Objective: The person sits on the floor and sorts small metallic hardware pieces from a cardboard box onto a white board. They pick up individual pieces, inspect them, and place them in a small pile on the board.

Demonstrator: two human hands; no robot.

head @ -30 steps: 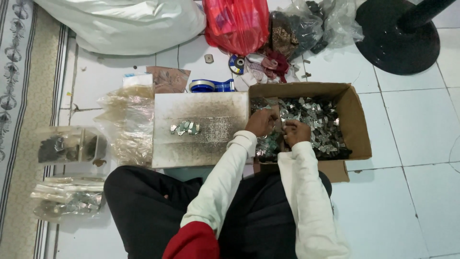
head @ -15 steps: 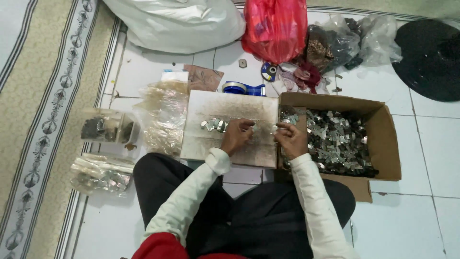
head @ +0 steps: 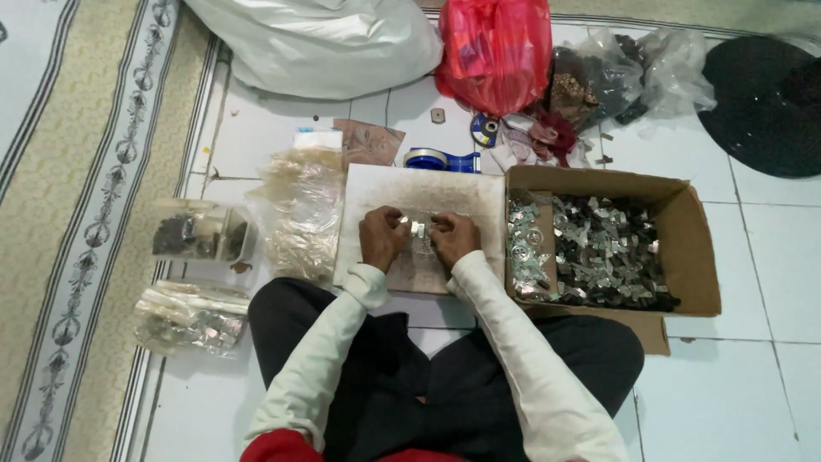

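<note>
I sit on a tiled floor with a pale worn board (head: pixel 445 192) in front of my knees. My left hand (head: pixel 381 236) and my right hand (head: pixel 454 239) meet over the board, fingers curled around small shiny metal pieces (head: pixel 416 228) between them. Which hand grips the pieces is not clear. To the right stands an open cardboard box (head: pixel 694 248) filled with several small silver and dark metal parts (head: pixel 599 252).
Clear plastic bags (head: pixel 295 210) lie left of the board, with a container of dark bits (head: pixel 195 233) and another bag (head: pixel 188 312) further left. A blue tape dispenser (head: pixel 440 159), a red bag (head: pixel 496 51), a white sack (head: pixel 325 43) and a rug (head: pixel 77 214) surround me.
Both hands left the cardboard box and moved left onto the board. They now sit close together over the small metal pieces. The view has shifted with my head.
</note>
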